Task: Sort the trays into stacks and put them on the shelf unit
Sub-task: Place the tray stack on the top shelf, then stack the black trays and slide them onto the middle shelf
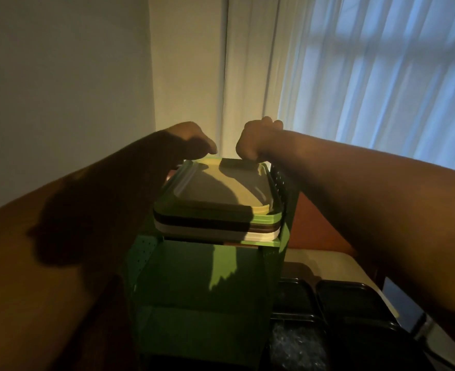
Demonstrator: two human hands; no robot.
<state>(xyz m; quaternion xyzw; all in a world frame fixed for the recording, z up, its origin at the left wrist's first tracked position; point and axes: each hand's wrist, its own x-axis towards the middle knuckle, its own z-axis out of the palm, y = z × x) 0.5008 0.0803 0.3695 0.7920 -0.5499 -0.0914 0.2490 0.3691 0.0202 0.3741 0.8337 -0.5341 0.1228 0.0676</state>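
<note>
A stack of trays (215, 210) sits on top of the green shelf unit (202, 290): a cream tray uppermost, then a green one, then dark brown and white ones below. My left hand (191, 140) is at the stack's far left corner, fingers curled down over the rim. My right hand (255, 140) is at the far right corner, fingers closed against the top tray's back edge. Both forearms reach forward over the stack and cast shadows on it.
Several black trays (352, 298) lie on a low table at the lower right, beside the shelf unit. A white curtain (368, 76) covers the window behind. A plain wall (60, 89) stands to the left. The shelf's lower levels are in shadow.
</note>
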